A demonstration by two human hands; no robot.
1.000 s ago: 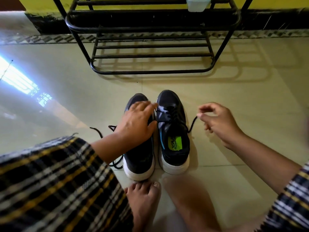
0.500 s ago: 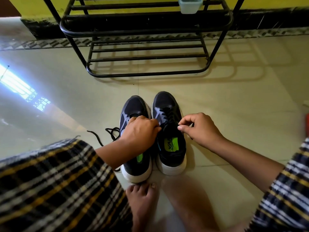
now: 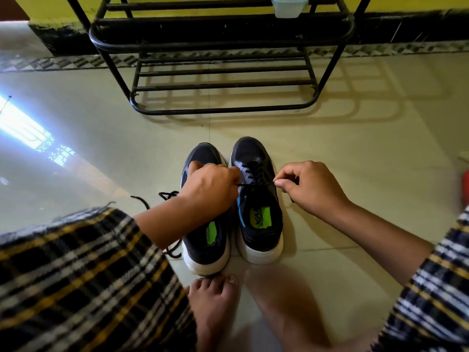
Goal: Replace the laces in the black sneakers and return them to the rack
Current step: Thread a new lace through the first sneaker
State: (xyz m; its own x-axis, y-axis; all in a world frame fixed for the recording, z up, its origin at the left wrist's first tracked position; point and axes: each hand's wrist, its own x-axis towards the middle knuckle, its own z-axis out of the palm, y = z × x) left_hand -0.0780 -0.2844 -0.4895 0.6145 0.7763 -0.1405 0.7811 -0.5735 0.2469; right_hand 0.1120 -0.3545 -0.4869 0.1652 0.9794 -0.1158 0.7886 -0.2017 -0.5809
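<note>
Black metal rack (image 3: 220, 80) against yellow wall, on glossy pale tile floor (image 3: 355, 148), window glare at left. Black sneakers (image 3: 256, 199) side by side on floor between rack and bare feet, toes toward rack. Left hand (image 3: 210, 186) over left sneaker, fingers curled, pinching lace (image 3: 256, 184). Right hand (image 3: 309, 185) just right of right sneaker, pinching other end; lace taut across tongue. Loose lace (image 3: 166, 195) on floor left.
</note>
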